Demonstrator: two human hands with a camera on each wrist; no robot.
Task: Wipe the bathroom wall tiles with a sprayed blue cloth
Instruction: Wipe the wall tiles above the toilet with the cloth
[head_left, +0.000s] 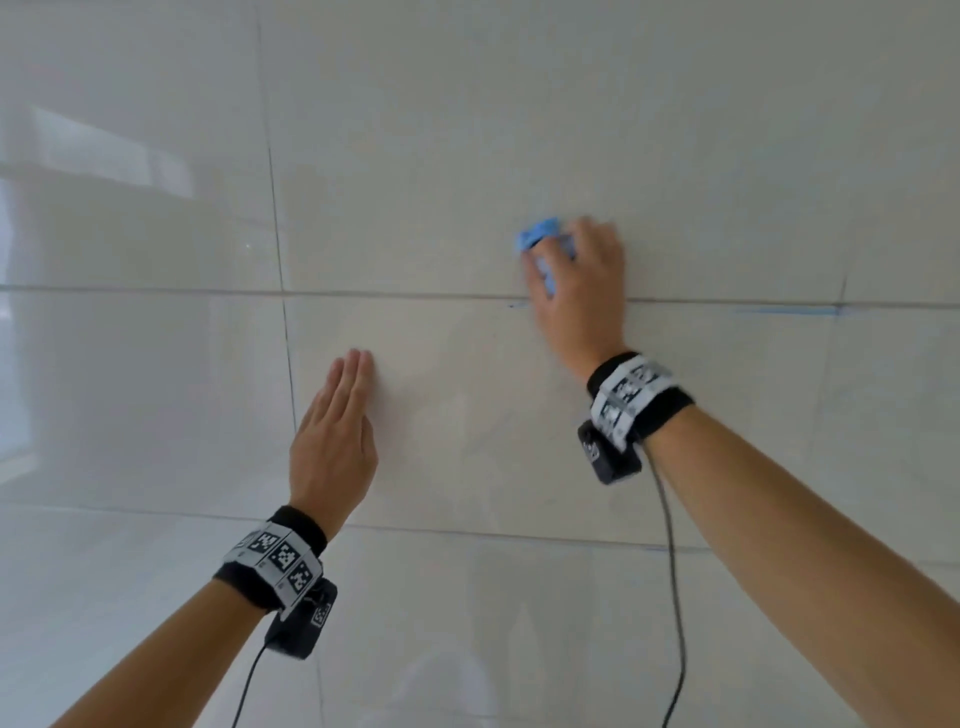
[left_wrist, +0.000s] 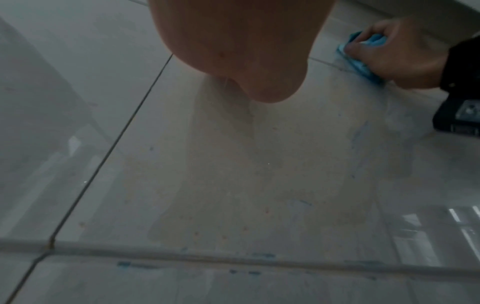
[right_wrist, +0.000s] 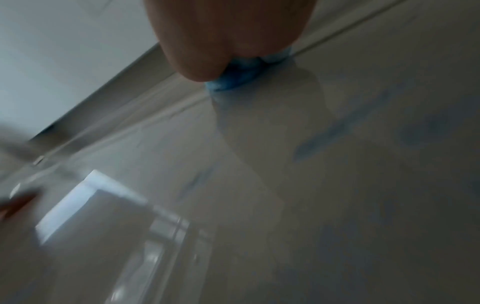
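Glossy pale wall tiles fill the head view, crossed by thin dark grout lines. My right hand grips a bunched blue cloth and presses it against the wall just above a horizontal grout line. The left wrist view shows the cloth under curled fingers at the upper right. In the right wrist view the cloth bulges below the palm. My left hand lies flat on the tile lower left, fingers straight and together, holding nothing.
A blue smear runs along the grout line to the right of the cloth. Fainter blue streaks mark the tile between my hands. A vertical grout line passes left of my left hand. Cables hang from both wrist cameras.
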